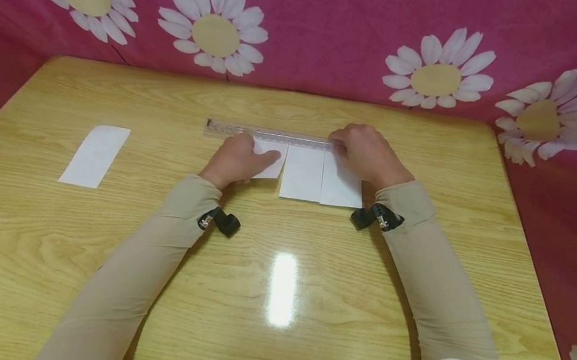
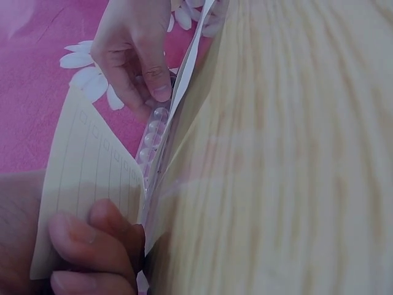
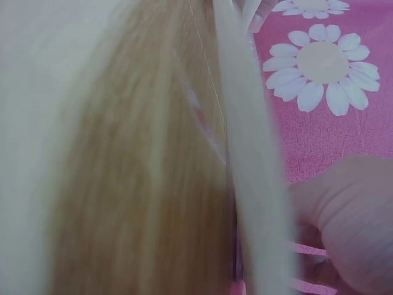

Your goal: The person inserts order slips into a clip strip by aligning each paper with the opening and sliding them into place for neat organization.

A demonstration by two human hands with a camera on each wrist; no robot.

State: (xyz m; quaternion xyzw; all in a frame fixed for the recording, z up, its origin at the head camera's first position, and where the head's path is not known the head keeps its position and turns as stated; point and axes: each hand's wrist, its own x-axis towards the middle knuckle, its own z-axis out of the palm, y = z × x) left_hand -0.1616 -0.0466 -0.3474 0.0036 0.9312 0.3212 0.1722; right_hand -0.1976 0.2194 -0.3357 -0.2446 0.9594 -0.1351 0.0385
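A clear plastic ruler with cut-out shapes lies crosswise near the back of the table. White paper slips line its near edge: a middle slip and a right slip sit side by side. My left hand pinches the left slip, which is tilted up off the table. Printed lines and small boxes show on the slip's underside in the left wrist view, with curled fingers against it. My right hand grips the ruler's right end, above the right slip.
Another white slip lies alone at the left of the wooden table. Behind the back edge hangs a pink cloth with large daisies. Black camera straps are on both wrists.
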